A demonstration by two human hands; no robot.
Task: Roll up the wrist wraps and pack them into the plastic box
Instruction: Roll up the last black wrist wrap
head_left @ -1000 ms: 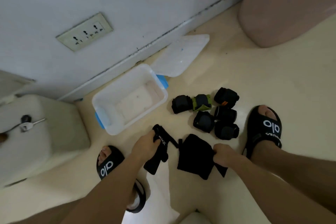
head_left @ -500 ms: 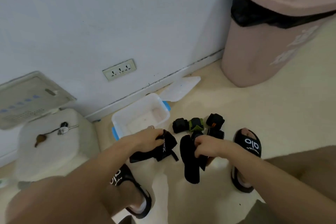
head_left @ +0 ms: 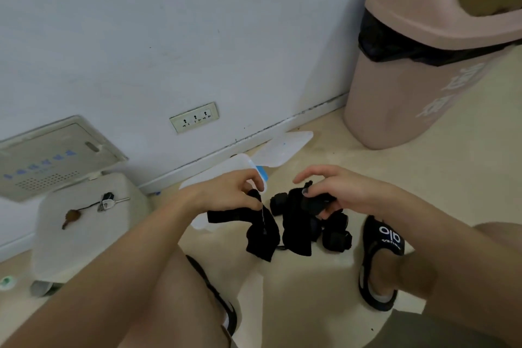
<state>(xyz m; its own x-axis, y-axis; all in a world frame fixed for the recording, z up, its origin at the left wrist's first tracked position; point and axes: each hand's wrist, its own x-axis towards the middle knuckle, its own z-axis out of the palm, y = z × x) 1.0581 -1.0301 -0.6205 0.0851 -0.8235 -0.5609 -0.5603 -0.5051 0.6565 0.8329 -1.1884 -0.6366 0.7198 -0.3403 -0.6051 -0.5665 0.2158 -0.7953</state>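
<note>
Left hand point(head_left: 226, 192) raised above the floor, thumb and fingertips pinched on the top end of one black wrist wrap point(head_left: 261, 230), its length hanging slack below the hand, the lower end drooping towards the cream floor point(head_left: 324, 285). Right hand point(head_left: 336, 192) level with it and well apart, thumb and lower fingers clamped on the upper end of a second black wrap point(head_left: 296, 223), index finger stretched straight out towards the left hand, the cloth falling in a broad fold beneath the palm. Just behind and below that fold, a cluster of rolled wraps point(head_left: 336, 232) on the floor, partly hidden, count not clear. Behind the left hand, mostly covered by it, the white plastic box point(head_left: 220, 168) with a blue latch point(head_left: 262, 173) at its near corner; contents hidden. Beyond the box, against the skirting, the translucent lid point(head_left: 284, 148) lying flat. Black sandal point(head_left: 381, 257) on the right foot just beside the rolled wraps; another sandal point(head_left: 220, 297) under the left leg. Further out, a pink swing-top bin point(head_left: 418, 70) with a black liner at the right, a triple socket point(head_left: 194, 117) on the wall, and at the left a white stool point(head_left: 84, 223) carrying a key point(head_left: 108, 202) on a cord.
</note>
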